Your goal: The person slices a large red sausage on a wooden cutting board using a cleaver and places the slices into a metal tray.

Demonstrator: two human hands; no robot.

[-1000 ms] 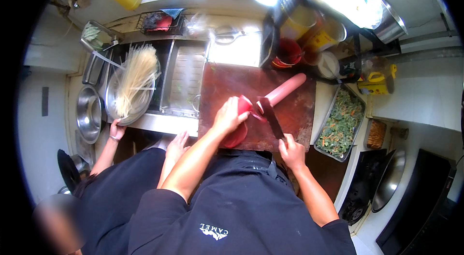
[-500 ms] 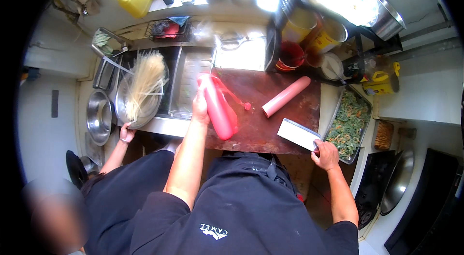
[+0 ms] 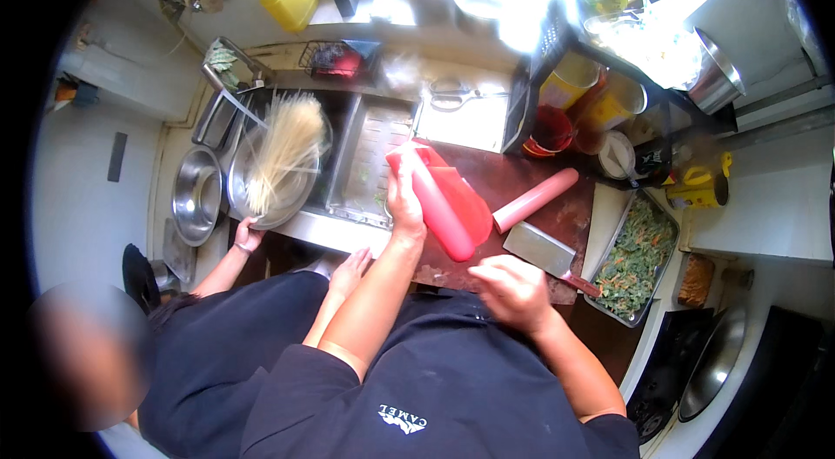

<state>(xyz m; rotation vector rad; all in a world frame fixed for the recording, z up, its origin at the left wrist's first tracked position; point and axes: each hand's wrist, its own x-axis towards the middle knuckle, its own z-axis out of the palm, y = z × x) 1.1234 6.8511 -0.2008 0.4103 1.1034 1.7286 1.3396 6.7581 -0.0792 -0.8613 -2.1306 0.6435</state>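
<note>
My left hand (image 3: pixel 405 202) is wrapped round a thick pink sausage (image 3: pixel 442 217) that lies slantwise with a loose red plastic bag (image 3: pixel 465 196) about it, above the front of the dark red-brown cutting board (image 3: pixel 452 276). Another pink sausage (image 3: pixel 536 198) rests on the board to the right. Just in front of it lies a cleaver (image 3: pixel 541 250), its red-brown handle pointing right over the board's edge. My right hand (image 3: pixel 515 292), fingers curled in and nothing visible in them, hovers at the board's near edge, left of the cleaver's handle and apart from it.
A co-worker at my left has one hand (image 3: pixel 249 237) on a bowl (image 3: pixel 300 211) of pale noodles. Beyond are a sink (image 3: pixel 370 155), steel bowls (image 3: pixel 197 198), scissors (image 3: pixel 452 96) and a black rack (image 3: pixel 522 103). A tray of chopped greens (image 3: pixel 639 259) stands right of the board.
My right hand has let go of the cleaver, which now lies on the board, and has moved left. The bagged sausage has turned, and the bag has opened out to its right.
</note>
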